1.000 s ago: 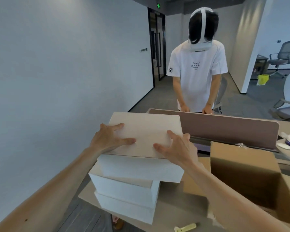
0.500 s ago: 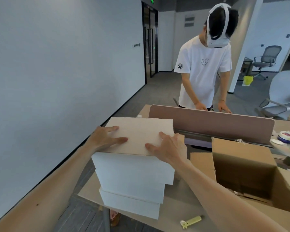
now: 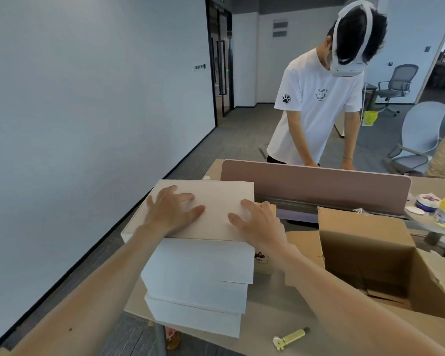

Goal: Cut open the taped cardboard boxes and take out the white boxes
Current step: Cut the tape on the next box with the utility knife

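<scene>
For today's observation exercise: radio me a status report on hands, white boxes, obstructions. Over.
Left hand and right hand open, flat on top white box of stack. Cardboard box open alongside, right. Yellow cutter lies near, nothing blocking.
</scene>
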